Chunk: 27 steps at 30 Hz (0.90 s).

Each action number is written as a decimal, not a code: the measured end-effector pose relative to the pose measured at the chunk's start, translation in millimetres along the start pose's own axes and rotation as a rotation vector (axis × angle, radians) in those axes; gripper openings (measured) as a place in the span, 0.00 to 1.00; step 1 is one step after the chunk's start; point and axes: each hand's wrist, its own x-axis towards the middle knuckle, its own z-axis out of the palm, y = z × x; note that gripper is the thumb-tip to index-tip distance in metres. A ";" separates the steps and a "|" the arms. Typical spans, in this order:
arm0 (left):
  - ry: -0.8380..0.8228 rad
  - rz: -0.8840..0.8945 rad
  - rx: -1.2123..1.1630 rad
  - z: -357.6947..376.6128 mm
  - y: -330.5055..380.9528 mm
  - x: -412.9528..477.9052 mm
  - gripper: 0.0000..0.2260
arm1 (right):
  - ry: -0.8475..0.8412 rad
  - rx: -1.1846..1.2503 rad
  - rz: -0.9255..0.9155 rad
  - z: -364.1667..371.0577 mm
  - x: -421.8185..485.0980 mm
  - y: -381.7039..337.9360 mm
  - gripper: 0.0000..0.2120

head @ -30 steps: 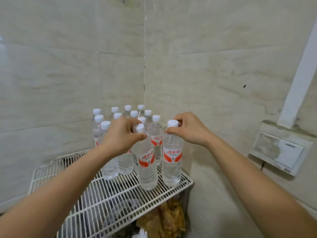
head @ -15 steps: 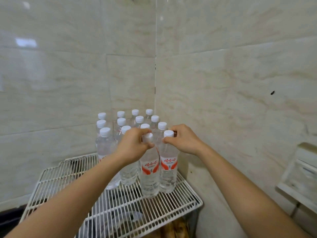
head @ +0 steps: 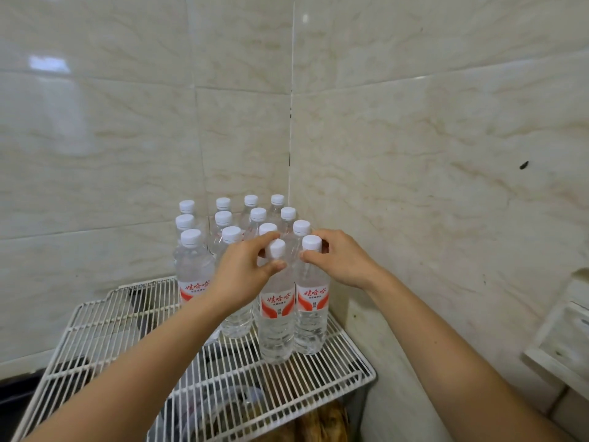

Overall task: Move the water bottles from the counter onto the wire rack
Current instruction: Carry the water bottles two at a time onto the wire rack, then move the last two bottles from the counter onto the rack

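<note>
Several clear water bottles with white caps and red-and-white labels stand packed in the back right corner of the white wire rack [head: 105,327]. My left hand [head: 245,269] grips the neck of the front middle bottle [head: 275,327], which stands upright on the rack. My right hand [head: 341,260] holds the neck of the front right bottle [head: 311,317], also upright and touching its neighbour. A further bottle [head: 192,269] stands at the front left of the group.
Marble-look tiled walls meet in a corner right behind the bottles. The rack's left and front wires are bare. Under the rack lie bags and dark items [head: 318,422]. A white wall-mounted box [head: 564,349] juts out at the right edge.
Both hands have pushed the two front bottles back against the group. The two bottles now stand close together on the rack, and the view has shifted left.
</note>
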 end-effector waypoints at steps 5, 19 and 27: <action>0.077 -0.083 -0.183 6.1 -7.4 -15.8 0.27 | 0.189 -0.148 -0.004 9.8 -10.8 0.3 0.09; 0.151 -0.237 0.095 -67.1 -87.6 -121.3 0.20 | 0.309 -0.273 -0.559 138.8 -29.0 -81.0 0.13; 0.196 -0.618 0.362 -189.9 -176.2 -276.0 0.24 | -0.289 -0.321 -0.577 305.6 -78.0 -173.6 0.21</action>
